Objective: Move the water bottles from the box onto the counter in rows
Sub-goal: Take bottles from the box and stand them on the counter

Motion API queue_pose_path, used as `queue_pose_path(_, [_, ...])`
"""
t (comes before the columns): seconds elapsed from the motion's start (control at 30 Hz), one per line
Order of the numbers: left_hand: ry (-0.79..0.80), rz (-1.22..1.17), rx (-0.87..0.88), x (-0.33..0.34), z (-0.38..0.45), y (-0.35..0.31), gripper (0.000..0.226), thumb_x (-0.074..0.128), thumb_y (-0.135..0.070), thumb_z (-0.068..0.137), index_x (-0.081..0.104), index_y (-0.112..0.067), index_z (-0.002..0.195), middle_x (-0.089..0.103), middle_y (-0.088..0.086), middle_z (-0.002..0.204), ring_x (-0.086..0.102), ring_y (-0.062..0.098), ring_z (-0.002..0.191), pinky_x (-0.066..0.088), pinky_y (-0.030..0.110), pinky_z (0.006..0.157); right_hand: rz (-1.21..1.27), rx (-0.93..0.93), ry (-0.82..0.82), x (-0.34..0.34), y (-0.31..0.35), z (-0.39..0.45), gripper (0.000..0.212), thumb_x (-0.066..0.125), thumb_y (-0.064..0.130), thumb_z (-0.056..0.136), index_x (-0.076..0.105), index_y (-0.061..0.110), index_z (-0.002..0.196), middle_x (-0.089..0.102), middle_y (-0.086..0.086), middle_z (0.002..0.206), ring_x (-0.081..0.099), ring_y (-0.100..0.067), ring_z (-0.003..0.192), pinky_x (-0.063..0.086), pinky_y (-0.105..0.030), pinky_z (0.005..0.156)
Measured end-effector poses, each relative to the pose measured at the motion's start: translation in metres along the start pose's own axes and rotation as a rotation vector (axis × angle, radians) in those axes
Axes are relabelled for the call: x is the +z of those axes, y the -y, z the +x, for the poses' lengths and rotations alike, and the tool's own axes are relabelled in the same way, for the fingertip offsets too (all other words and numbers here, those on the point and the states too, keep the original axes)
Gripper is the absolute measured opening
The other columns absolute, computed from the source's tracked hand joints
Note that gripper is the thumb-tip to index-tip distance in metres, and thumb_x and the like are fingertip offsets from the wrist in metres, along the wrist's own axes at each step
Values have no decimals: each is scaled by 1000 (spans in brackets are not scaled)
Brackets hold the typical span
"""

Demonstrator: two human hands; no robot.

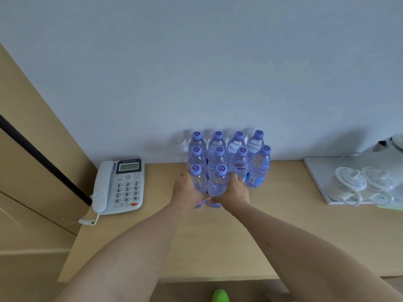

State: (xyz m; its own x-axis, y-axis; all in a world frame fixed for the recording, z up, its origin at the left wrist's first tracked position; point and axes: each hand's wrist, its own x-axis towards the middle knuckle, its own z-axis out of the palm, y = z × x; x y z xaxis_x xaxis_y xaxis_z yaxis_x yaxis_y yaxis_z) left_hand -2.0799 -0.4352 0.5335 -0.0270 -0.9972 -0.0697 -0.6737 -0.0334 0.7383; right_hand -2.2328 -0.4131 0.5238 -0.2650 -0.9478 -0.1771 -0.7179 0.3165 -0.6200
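Several clear water bottles with purple caps stand upright in rows on the wooden counter [283,225], against the wall. The back rows [237,149] each hold several bottles. Two bottles stand side by side in the front row. My left hand [185,190] grips the front left bottle [197,179] from its left side. My right hand [234,190] grips the front right bottle [219,182] from its right side. Both bottles' bases touch or nearly touch the counter. The box is out of view.
A white desk phone [122,184] sits on the counter to the left of the bottles. At the right a white tray [316,171] carries two lidded cups [362,184] and a kettle [390,149]. A wooden panel rises at far left. Something green [220,296] shows below the counter's front edge.
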Motion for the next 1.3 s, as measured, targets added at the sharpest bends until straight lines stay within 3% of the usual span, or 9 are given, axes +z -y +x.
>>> queue_pose_path(0.1, [-11, -27, 20, -10, -7, -4, 77, 85, -43, 45, 50, -25, 110, 61, -9, 102, 61, 16, 90, 51, 32, 74, -13, 8, -2, -11, 4, -6, 89, 89, 34, 54, 39, 18, 125, 48, -4, 113, 53, -23, 105, 39, -27, 76])
queue_pose_path(0.23, [-25, 18, 95, -29, -20, -13, 62, 76, -45, 52, 45, -33, 105, 60, -12, 101, 61, 16, 87, 48, 29, 67, -60, 0, -12, -27, 5, -22, 90, 88, 35, 57, 38, 21, 130, 45, -6, 117, 51, -26, 112, 40, -28, 79])
queue_pose_path(0.47, [-66, 215, 238, -50, -46, -33, 83, 80, -54, 52, 48, -27, 123, 58, -1, 118, 55, 24, 111, 49, 38, 88, -155, -29, -71, -53, 1, -70, 99, 87, 47, 57, 33, 31, 139, 45, -4, 125, 46, -26, 119, 47, -37, 92])
queue_pose_path(0.6, [-56, 309, 321, -45, -72, -46, 70, 73, -65, 50, 53, -30, 107, 59, -6, 109, 56, 24, 106, 49, 42, 86, -182, 9, -108, -65, -15, -104, 109, 87, 51, 55, 29, 33, 146, 44, -2, 134, 40, -25, 126, 45, -39, 97])
queue_pose_path(0.7, [39, 372, 357, -29, -91, -53, 83, 74, -67, 57, 46, -36, 129, 50, -5, 133, 45, 23, 126, 40, 46, 100, -215, 70, -139, -77, -31, -132, 112, 87, 54, 55, 26, 32, 147, 41, -3, 137, 39, -25, 127, 44, -40, 99])
queue_pose_path(0.8, [100, 407, 402, -9, -111, -66, 90, 72, -69, 62, 38, -37, 139, 39, -3, 145, 32, 24, 136, 33, 49, 107, -237, 121, -163, -93, -49, -158, 113, 86, 54, 56, 25, 31, 148, 39, -4, 141, 37, -27, 128, 43, -42, 101])
queue_pose_path(1.13, [248, 499, 611, 84, -180, -156, 99, 64, -73, 63, 22, -43, 147, 23, -2, 157, 15, 25, 145, 21, 54, 113, -249, 305, -267, -162, -148, -243, 113, 81, 60, 58, 21, 33, 149, 36, -4, 146, 36, -29, 130, 40, -42, 102])
queue_pose_path(1.3, [313, 523, 686, 149, -225, -207, 93, 59, -75, 64, 23, -45, 145, 22, -3, 157, 15, 24, 144, 16, 55, 113, -207, 394, -315, -200, -216, -287, 113, 79, 63, 53, 23, 35, 147, 38, -4, 145, 36, -29, 130, 41, -44, 101])
